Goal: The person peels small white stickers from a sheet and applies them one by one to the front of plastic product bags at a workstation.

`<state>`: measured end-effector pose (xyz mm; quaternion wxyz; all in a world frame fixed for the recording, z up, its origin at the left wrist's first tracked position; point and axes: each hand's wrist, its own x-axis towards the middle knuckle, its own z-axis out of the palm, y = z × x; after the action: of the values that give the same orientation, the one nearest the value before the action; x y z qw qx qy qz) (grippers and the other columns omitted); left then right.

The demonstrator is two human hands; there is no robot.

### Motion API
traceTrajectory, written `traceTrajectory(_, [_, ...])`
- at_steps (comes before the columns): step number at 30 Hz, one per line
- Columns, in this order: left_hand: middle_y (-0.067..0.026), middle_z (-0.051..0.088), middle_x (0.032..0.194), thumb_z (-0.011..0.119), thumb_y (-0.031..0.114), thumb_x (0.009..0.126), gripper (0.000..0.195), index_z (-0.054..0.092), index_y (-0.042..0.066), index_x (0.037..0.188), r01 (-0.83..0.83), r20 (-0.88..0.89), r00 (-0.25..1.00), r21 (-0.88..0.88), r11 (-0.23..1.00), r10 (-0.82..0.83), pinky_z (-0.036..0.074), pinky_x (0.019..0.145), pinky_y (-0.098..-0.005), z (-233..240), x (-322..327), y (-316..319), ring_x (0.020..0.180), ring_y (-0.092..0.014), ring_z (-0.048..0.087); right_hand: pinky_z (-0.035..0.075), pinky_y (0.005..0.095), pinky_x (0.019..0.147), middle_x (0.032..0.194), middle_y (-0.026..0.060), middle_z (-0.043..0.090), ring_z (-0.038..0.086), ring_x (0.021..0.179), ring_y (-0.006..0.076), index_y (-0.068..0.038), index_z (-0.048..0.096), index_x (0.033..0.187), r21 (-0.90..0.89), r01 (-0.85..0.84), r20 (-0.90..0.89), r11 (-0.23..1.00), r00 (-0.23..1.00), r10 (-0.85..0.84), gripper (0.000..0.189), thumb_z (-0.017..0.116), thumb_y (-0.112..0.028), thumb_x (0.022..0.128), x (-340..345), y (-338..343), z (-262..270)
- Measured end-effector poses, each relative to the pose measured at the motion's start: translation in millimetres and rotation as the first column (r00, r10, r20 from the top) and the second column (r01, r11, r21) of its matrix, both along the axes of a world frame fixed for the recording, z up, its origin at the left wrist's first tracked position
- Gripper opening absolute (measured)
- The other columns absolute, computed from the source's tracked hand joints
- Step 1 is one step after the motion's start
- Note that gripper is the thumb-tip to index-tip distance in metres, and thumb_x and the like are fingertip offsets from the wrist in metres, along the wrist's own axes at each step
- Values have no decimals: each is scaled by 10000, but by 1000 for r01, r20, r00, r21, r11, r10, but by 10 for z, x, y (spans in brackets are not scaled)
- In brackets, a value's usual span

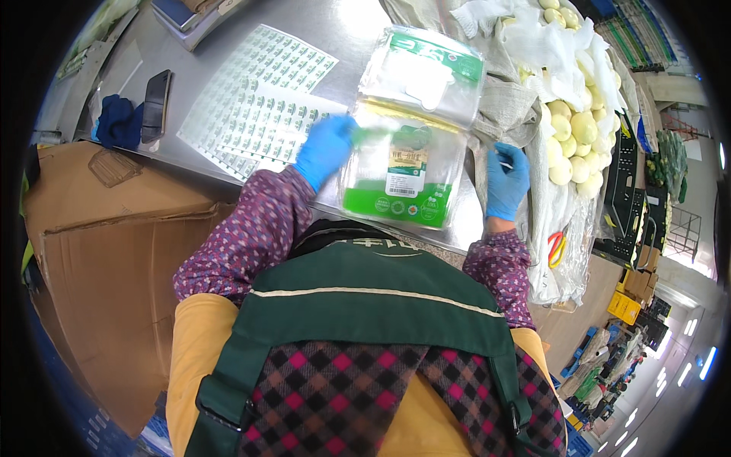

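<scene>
My left hand (pixel 326 149), in a blue glove, pinches a blurred green-and-white label (pixel 371 135) over the left side of a stack of clear plastic bags (pixel 365 171). The top bag has a green printed band and a sticker (pixel 406 163) bearing writing and a barcode. Above it lies the upper part of the bag stack (pixel 380 74), with a green header. My right hand (pixel 507 184), also gloved, hovers right of the bags with fingers loosely curled and nothing visible in them. Sheets of small green-and-white stickers (pixel 274 117) lie by my left hand.
A smartphone (pixel 156 105) and dark blue cloth (pixel 119 121) rest at the metal table's left edge, near a scale (pixel 194 23). Round pale onions (pixel 577 137) are heaped on the right, with red-and-yellow scissors (pixel 557 248) on plastic below. A cardboard box (pixel 125 257) stands left.
</scene>
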<state>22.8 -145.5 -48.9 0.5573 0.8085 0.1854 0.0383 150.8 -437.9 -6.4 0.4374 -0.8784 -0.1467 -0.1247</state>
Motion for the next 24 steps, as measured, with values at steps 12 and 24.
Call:
traceTrajectory(12, [-60, 588, 1085, 615, -10, 736, 733, 367, 138, 1410, -200, 54, 980, 274, 941, 192, 456, 783, -238, 45, -185, 1673, 903, -87, 542, 415, 168, 641, 811, -16, 593, 496, 692, 38, -19, 643, 935, 348, -164, -240, 923, 936, 257, 122, 622, 13, 819, -235, 456, 135])
traceTrajectory(24, [43, 535, 810, 704, -48, 718, 570, 562, 95, 1251, -320, 299, 863, -301, 898, 408, 469, 697, -181, 756, -514, 1256, 718, -26, 513, 481, 291, 670, 833, 100, 644, 608, 729, 192, -34, 640, 944, 126, -775, -34, 619, 620, 784, 166, 635, -66, 781, -440, 2308, 770])
